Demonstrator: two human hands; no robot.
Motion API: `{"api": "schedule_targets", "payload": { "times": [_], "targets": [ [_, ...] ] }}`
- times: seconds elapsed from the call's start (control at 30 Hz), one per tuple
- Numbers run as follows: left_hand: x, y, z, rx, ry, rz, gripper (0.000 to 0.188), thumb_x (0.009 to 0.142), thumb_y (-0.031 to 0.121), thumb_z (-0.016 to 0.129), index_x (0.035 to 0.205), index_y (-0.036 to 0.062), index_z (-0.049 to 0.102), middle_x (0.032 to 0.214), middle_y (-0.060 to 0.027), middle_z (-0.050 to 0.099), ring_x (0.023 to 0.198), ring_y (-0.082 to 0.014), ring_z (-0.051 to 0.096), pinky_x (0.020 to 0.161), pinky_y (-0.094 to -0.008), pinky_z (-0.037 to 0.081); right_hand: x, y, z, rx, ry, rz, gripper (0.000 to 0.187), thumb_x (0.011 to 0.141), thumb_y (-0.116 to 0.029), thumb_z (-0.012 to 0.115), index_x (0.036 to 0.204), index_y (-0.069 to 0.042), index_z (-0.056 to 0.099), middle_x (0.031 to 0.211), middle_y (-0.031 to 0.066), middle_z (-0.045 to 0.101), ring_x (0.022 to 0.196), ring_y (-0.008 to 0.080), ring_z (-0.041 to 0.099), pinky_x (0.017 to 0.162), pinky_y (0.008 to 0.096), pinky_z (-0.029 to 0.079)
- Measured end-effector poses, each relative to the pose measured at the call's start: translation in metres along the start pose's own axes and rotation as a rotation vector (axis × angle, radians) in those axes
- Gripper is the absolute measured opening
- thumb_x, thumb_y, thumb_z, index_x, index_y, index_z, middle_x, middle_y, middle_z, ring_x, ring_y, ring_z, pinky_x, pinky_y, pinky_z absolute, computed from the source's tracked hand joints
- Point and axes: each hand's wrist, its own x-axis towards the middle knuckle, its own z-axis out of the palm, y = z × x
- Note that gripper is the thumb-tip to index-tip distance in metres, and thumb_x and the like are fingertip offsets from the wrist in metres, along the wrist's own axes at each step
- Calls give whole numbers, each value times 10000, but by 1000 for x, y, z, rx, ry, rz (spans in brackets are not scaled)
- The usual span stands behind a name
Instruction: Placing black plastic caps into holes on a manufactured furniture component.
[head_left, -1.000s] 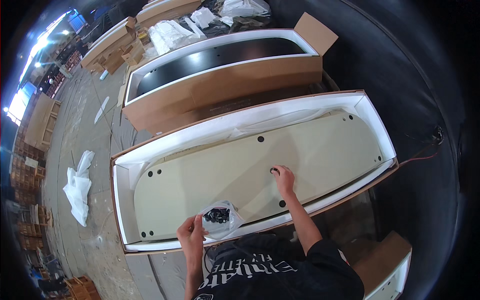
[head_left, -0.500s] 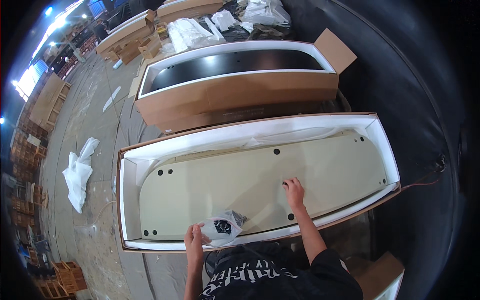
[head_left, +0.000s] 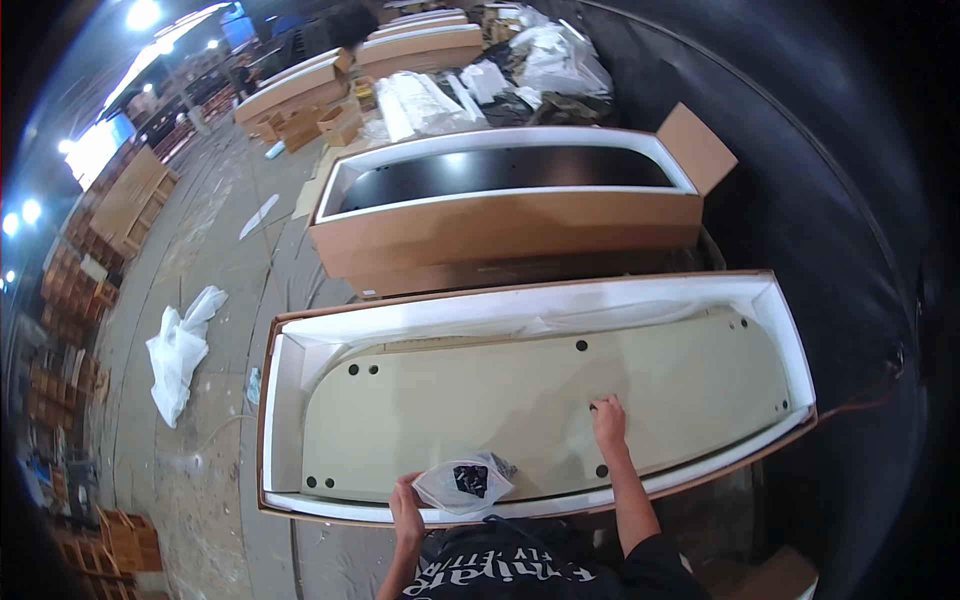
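A long beige panel (head_left: 480,420) with rounded ends lies in a cardboard box (head_left: 520,292) lined with white foam. Black round spots mark its corners and the middle of its long edges. At the near edge, my left hand (head_left: 406,508) grips a clear plastic bag (head_left: 438,488) by its left side. The bag's mouth gapes, and a cluster of small black parts (head_left: 470,480) shows inside. My right hand (head_left: 609,425) is over the panel, right of centre, its fingertips pinched on a small dark piece (head_left: 594,406) whose kind I cannot make out.
Beyond stands a second foam-lined box (head_left: 510,225) holding a black panel (head_left: 510,178), one flap (head_left: 697,150) raised. White plastic sheeting (head_left: 182,350) lies on the floor at left. Farther back are more long boxes (head_left: 420,50) and heaped wrapping (head_left: 560,60). A black wall (head_left: 800,230) runs along the right.
The view has tilted up, so the boxes appear lower and farther right. The bag's mouth has opened wider toward me. My right hand still pinches the dark piece over the panel.
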Motion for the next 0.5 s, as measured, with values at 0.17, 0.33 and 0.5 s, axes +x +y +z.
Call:
{"api": "schedule_targets", "payload": {
  "times": [0.17,0.33,0.5],
  "targets": [
    [-9,-58,-30,602,-161,153,347,967,288,456,824,8,603,764,-127,629,680,-262,623,602,-384,481,4,-12,-5,-110,51,135,176,710,-171,748,829,-44,724,876,185,642,880,355,625,782,418,516],
    [-15,-73,-19,915,-140,504,193,857,149,551,703,35,529,673,-145,552,634,-365,567,577,-450,451,5,-21,-6,-247,14,173,217,741,-217,749,807,-13,713,852,195,651,823,372,644,742,436,524],
    [-13,-69,-16,953,-73,464,190,847,162,568,695,54,532,669,-127,556,623,-339,573,570,-444,461,10,-34,-10,-365,-8,181,286,789,-278,734,836,1,698,873,192,662,826,360,660,730,430,533]
  ]
}}
